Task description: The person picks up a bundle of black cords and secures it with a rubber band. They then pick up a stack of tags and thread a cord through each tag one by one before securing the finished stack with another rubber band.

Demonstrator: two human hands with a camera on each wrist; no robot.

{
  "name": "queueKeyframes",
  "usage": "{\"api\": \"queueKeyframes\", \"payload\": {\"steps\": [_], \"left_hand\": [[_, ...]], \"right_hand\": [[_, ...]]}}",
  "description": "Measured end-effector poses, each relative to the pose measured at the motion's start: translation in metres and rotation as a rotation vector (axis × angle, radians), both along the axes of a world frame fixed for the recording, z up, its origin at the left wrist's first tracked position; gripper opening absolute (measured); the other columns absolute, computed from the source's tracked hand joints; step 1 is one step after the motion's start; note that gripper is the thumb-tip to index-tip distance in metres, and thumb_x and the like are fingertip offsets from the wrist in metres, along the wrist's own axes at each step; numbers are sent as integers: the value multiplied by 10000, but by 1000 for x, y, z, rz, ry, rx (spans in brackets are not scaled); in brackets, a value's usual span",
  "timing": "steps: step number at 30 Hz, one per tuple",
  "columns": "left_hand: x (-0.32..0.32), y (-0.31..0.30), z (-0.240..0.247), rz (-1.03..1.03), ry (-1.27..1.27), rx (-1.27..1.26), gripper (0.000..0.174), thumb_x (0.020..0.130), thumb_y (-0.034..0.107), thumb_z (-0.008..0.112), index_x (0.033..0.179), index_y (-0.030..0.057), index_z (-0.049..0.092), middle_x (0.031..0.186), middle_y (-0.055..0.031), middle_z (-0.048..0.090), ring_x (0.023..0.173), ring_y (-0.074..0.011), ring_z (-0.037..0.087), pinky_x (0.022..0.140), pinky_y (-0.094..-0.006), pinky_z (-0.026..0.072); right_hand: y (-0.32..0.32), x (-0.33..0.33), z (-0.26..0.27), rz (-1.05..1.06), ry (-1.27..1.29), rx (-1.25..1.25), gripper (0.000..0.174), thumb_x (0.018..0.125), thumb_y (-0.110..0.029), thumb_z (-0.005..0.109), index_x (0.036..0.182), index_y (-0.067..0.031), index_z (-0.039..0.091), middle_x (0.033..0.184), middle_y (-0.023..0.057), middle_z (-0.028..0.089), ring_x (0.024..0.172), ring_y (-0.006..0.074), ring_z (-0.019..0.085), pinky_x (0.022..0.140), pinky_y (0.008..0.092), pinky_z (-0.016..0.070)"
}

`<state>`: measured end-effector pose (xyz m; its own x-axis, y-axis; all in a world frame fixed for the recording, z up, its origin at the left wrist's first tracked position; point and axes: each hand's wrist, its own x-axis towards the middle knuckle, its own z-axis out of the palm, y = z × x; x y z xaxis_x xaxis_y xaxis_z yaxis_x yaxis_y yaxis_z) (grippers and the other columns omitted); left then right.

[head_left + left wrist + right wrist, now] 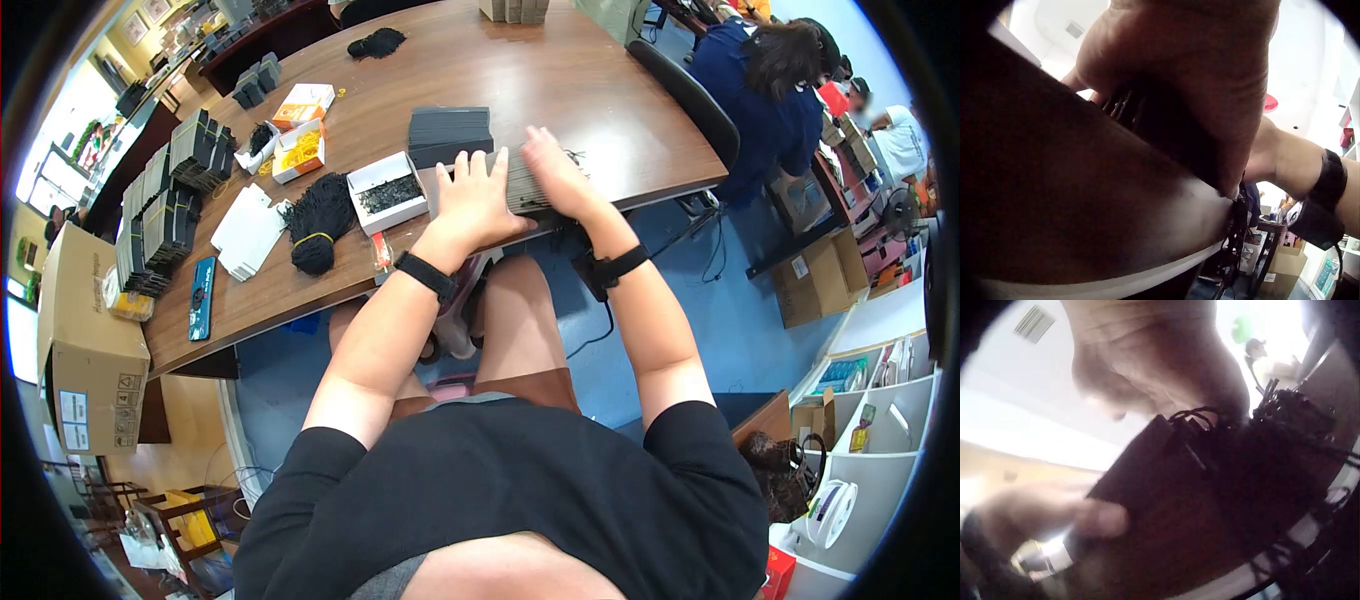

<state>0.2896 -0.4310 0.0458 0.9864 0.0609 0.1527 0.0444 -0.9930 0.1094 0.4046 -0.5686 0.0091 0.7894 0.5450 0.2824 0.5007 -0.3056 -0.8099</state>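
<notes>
A row of thin grey pieces (526, 186) with dark cords at its right end lies near the table's front edge. Spread over its left end is my left hand (473, 203), fingers extended and thumb toward the near side. In the right wrist view, the left hand's thumb (1105, 519) rests against the dark side of the pieces (1147, 472). My right hand (558, 178), blurred at the fingers, touches the corded end with its fingers straight. The left wrist view shows the left palm (1179, 56) arched over the pieces, their contact partly hidden in shadow.
Behind the hands stands a dark grey stack (449, 135). To the left are a white box of small black bits (390, 192), a black cord bundle (318, 225), white cards (248, 232), a box of yellow bands (300, 152) and a phone (201, 298). A person (750, 90) sits at right.
</notes>
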Motion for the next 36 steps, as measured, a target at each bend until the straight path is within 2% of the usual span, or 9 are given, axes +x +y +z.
{"api": "queueKeyframes", "payload": {"steps": [3,5,8,15,21,22,25,30,36], "left_hand": [[-4,3,0,-8,-28,-39,1087,613,577,792,1479,115,325,1443,-223,375,1369,-385,319,1060,-624,304],[-2,4,-7,-42,-70,-74,1085,613,561,800,1480,117,322,1455,-232,364,1367,-390,323,1061,-629,301],[-5,2,4,-23,-37,-75,1064,606,547,810,1469,126,352,1445,-242,373,1350,-392,345,1055,-588,335],[-5,3,-4,-25,-24,-59,1050,604,547,813,1461,128,375,1432,-222,384,1302,-376,381,1021,-556,373],[-7,6,-2,-34,-40,-53,1090,596,534,822,1467,83,344,1406,-238,406,1274,-395,416,1020,-529,396],[-8,6,-2,-35,-60,-52,1102,596,533,823,1472,81,331,1403,-237,409,1269,-396,421,1019,-529,399],[-5,8,-3,-29,-86,-61,1132,594,536,822,1483,72,297,1402,-237,411,1265,-391,428,1018,-520,403],[-3,9,-7,-42,-85,-65,1154,593,553,819,1493,80,274,1362,-207,433,1237,-363,435,991,-520,408],[-2,10,-9,-61,-103,-56,1151,594,561,817,1495,91,275,1335,-189,441,1229,-352,431,979,-522,408]], "right_hand": [[-8,-6,43,160,678,771,602,1019,-498,387,1233,48,523,1073,90,624,1021,177,577,940,337,457],[3,-1,12,52,573,514,667,1014,-534,354,1322,44,483,1247,157,580,1207,222,519,1047,347,388],[4,0,9,239,483,407,808,995,-614,238,1497,19,237,1567,193,219,1458,286,204,1184,365,139],[13,-10,17,239,439,465,714,1025,-545,262,1493,-6,282,1550,157,280,1441,236,234,1173,332,166],[-5,10,16,212,326,394,486,1011,-336,423,1379,-25,490,1458,131,444,1376,255,362,1146,374,241],[-11,17,15,171,-135,179,356,910,-168,566,1245,-62,620,1382,128,522,1314,271,441,1110,385,312],[-24,-9,21,286,-372,-202,333,803,-156,688,1131,-103,694,1302,157,566,1256,321,481,1083,400,353],[-20,-4,13,241,-356,-34,116,772,-116,732,854,-47,685,1020,115,661,1029,296,588,884,399,465],[-53,35,2,-405,-129,19,151,843,-188,685,859,-38,696,893,142,679,871,288,639,779,387,502]]}}
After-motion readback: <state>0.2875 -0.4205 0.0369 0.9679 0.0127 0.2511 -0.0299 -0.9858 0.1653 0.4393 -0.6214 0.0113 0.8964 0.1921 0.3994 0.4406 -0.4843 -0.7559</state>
